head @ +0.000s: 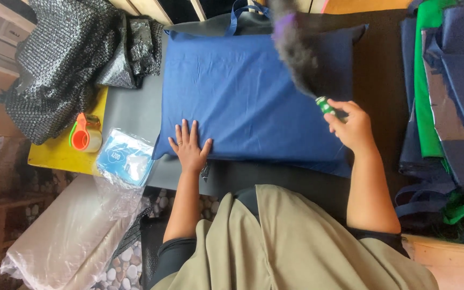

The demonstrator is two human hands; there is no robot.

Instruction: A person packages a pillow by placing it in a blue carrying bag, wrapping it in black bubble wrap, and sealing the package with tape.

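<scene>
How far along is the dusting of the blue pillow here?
Done: the blue fabric pillow lies flat on the grey table. In hand: the left hand presses its near edge while the right hand sweeps a grey feather duster, blurred. What's left cannot be judged.

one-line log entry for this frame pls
left hand: flat on blue fabric cushion | right hand: grips green-handled grey feather duster over cushion | orange tape dispenser: on yellow board

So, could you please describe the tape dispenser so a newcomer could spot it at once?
Start at the big blue cushion and look left to the yellow board. The tape dispenser sits on it, beside black bubble wrap: orange, the only such thing there.
</scene>
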